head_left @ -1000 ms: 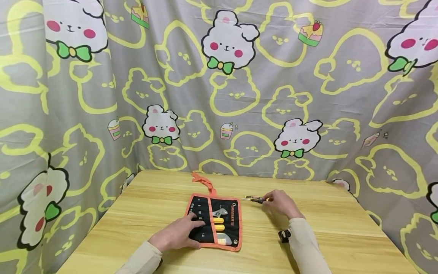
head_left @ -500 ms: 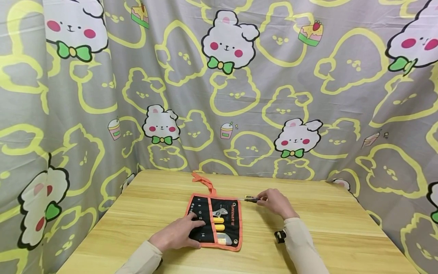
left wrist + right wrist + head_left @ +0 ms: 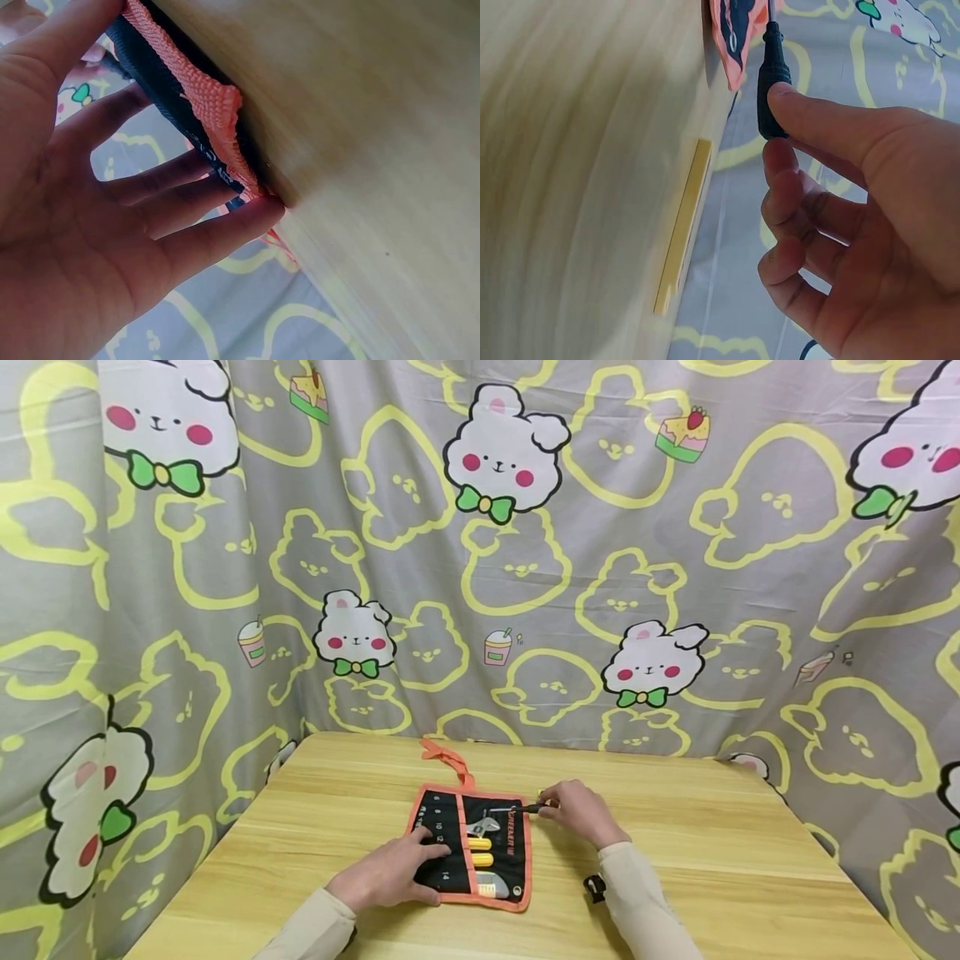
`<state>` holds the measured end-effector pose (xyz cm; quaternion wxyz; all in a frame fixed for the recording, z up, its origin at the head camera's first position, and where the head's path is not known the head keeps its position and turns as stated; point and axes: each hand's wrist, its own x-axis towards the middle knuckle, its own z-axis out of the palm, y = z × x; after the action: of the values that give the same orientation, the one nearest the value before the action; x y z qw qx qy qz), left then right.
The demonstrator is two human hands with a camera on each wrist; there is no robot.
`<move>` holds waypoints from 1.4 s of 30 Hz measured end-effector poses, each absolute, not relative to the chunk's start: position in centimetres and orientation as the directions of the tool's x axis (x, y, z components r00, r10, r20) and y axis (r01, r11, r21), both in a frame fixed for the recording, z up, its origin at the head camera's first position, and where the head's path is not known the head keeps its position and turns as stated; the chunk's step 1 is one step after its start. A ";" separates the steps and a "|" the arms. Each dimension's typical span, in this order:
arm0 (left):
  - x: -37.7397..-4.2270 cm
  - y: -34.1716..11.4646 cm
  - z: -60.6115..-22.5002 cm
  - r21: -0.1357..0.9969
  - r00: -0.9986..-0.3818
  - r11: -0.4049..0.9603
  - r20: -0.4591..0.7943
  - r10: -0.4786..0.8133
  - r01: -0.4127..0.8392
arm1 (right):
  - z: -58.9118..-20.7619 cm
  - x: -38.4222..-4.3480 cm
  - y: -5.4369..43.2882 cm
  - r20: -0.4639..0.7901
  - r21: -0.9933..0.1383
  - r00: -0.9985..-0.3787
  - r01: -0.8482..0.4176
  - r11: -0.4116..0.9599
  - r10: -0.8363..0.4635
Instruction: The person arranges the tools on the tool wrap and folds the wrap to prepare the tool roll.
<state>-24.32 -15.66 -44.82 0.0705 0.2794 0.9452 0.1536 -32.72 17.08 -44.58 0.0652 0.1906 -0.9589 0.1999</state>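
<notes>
A black tool pouch with orange edging [image 3: 510, 872] lies unrolled on the table. My left hand [image 3: 397, 867] rests on its left part, fingers spread and nearly straight; in the left wrist view the fingertips touch the pouch's orange edge [image 3: 202, 94]. My right hand [image 3: 581, 814] pinches a small screwdriver by its black handle [image 3: 773, 86] between thumb and fingers. Its thin metal shaft [image 3: 502, 811] points left, over the upper right of the pouch. An adjustable wrench [image 3: 483, 827], yellow handles [image 3: 480, 843] and a grey-and-yellow tool [image 3: 491, 885] stick out of the pockets.
Beyond the right hand a flat yellow strip-like thing [image 3: 684, 225] lies on the wooden table [image 3: 712, 827], mostly hidden in the head view. An orange tie strap [image 3: 450, 760] trails from the pouch's far edge. Patterned curtains [image 3: 525, 568] enclose the table.
My right hand has moved left and slightly nearer with the screwdriver, so its shaft now overlaps the pouch instead of ending by its right edge. The left hand has stayed put.
</notes>
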 end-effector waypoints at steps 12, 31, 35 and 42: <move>-24.4 -15.6 -45.0 0.333 -0.834 0.797 -0.053 0.549 0.503 | -45.1 -32.8 15.1 0.199 -0.361 -0.901 -0.432 0.826 -0.385; -24.4 -15.6 -45.0 0.342 -0.843 0.805 -0.066 0.535 0.484 | -45.8 -33.0 14.1 0.179 -0.346 -0.898 -0.441 0.828 -0.403; -24.4 -15.6 -45.0 0.344 -0.843 0.807 -0.073 0.533 0.480 | -45.8 -33.0 13.6 0.174 -0.345 -0.898 -0.439 0.830 -0.403; -24.4 -15.6 -44.9 0.350 -0.841 0.804 -0.076 0.536 0.481 | -45.8 -33.1 13.0 0.179 -0.323 -0.890 -0.455 0.830 -0.419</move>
<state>-24.42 -15.60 -44.86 0.0858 0.2687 0.9458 0.1609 -33.11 13.03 -45.85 0.0502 0.2287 -0.9552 0.1811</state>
